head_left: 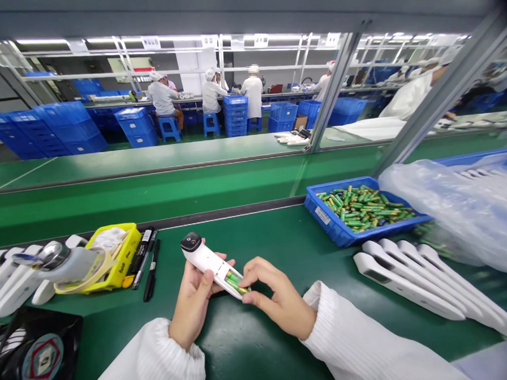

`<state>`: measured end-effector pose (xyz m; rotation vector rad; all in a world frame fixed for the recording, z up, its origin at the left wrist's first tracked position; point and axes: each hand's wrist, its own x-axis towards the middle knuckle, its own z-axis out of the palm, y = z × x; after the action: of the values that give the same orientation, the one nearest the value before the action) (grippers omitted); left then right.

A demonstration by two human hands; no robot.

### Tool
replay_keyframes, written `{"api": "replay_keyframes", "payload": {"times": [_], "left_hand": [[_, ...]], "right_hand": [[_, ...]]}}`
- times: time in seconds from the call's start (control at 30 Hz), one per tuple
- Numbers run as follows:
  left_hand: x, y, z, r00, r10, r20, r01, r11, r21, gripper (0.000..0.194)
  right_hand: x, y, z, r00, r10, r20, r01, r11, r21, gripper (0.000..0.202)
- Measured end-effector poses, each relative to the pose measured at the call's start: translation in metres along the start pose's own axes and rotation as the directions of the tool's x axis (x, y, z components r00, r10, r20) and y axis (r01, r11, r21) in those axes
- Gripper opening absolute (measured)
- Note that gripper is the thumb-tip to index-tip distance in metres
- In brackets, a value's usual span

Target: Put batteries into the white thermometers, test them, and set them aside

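My left hand is closed around a white handheld infrared thermometer with a black lens end, tilted up to the left above the bench. The battery compartment in its handle faces up and shows green batteries inside. At the handle's lower end, the thumb and forefinger of my right hand pinch over the compartment, on a green battery; their tips partly hide it. To the right, a blue tray holds many loose green batteries. Several more white thermometers lie side by side near my right sleeve.
On the left are a yellow basket, black markers, a bottle, more white devices and a black holder with a tape roll. A plastic bag lies right. A metal post rises beyond; co-workers sit or stand behind.
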<state>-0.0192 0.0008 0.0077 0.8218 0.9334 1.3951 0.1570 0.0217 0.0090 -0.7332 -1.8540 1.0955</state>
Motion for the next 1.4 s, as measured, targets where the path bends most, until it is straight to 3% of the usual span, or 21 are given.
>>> {"api": "replay_keyframes", "payload": {"times": [0.07,0.17,0.23,0.37,0.47,0.57,0.67,0.73,0.8,0.87,0.97,1.03,1.1,1.23,1.33,1.4], "left_hand": [[-0.001,-0.001,-0.002,0.999,0.027,0.029,-0.028,0.999,0.028,0.066],[-0.002,-0.003,-0.004,0.996,0.030,0.088,-0.036,0.997,0.064,0.068],[-0.002,-0.004,-0.005,0.990,-0.006,0.141,-0.008,0.996,0.093,0.066],[-0.001,-0.001,-0.004,0.982,-0.074,0.173,0.050,0.989,0.141,0.051],[0.001,0.004,-0.001,0.985,-0.100,0.142,0.078,0.985,0.152,0.042],[0.002,0.009,0.000,0.992,-0.110,0.066,0.100,0.985,0.141,0.049],[0.004,0.012,-0.002,0.993,-0.105,-0.050,0.111,0.986,0.127,0.060],[0.006,0.014,-0.006,0.991,-0.072,-0.116,0.092,0.981,0.172,0.067],[0.009,0.014,-0.012,0.986,-0.030,-0.163,0.079,0.948,0.308,0.072],[0.012,0.014,-0.020,0.982,0.005,-0.188,0.088,0.870,0.485,0.074],[0.018,0.014,-0.034,0.984,0.099,-0.146,0.033,0.710,0.704,0.069],[0.023,0.013,-0.045,0.982,0.162,-0.100,-0.012,0.577,0.817,0.064],[0.029,0.012,-0.057,0.977,0.190,-0.096,0.005,0.427,0.904,0.062],[0.040,0.013,-0.076,0.967,0.245,-0.068,0.018,0.201,0.979,0.059],[0.039,0.016,-0.078,0.955,0.296,-0.036,0.017,0.065,0.998,0.056],[0.035,0.015,-0.071,0.916,0.400,0.022,-0.003,-0.047,0.999,0.053]], "right_hand": [[0.000,0.006,0.003,0.985,0.159,0.066,-0.168,0.967,0.193,0.022],[0.000,0.017,0.010,0.914,0.338,0.224,-0.404,0.806,0.432,0.042],[-0.002,0.023,0.014,0.881,0.378,0.286,-0.472,0.754,0.457,0.051],[-0.005,0.024,0.018,0.869,0.407,0.281,-0.492,0.769,0.408,0.053],[0.000,0.013,0.010,0.916,0.325,0.235,-0.378,0.895,0.235,0.039],[0.008,-0.001,-0.011,0.988,0.131,0.076,-0.119,0.982,-0.146,0.018],[0.007,-0.011,-0.045,0.992,0.009,-0.125,-0.068,0.874,-0.482,0.013],[-0.008,-0.010,-0.072,0.971,-0.009,-0.237,-0.144,0.771,-0.621,0.014],[-0.034,-0.001,-0.101,0.937,-0.038,-0.347,-0.257,0.598,-0.759,0.019],[-0.064,0.012,-0.128,0.901,-0.040,-0.432,-0.393,0.346,-0.852,0.019],[-0.104,0.026,-0.155,0.853,0.002,-0.523,-0.522,-0.028,-0.852,0.015],[-0.118,0.026,-0.159,0.826,0.051,-0.561,-0.547,-0.161,-0.821,0.016],[-0.121,0.020,-0.157,0.803,0.115,-0.584,-0.563,-0.173,-0.808,0.015],[-0.108,0.008,-0.146,0.772,0.254,-0.583,-0.598,-0.024,-0.801,0.024],[-0.095,0.004,-0.129,0.799,0.308,-0.516,-0.561,0.075,-0.824,0.025],[-0.083,0.000,-0.112,0.829,0.345,-0.440,-0.513,0.158,-0.844,0.022]]}}
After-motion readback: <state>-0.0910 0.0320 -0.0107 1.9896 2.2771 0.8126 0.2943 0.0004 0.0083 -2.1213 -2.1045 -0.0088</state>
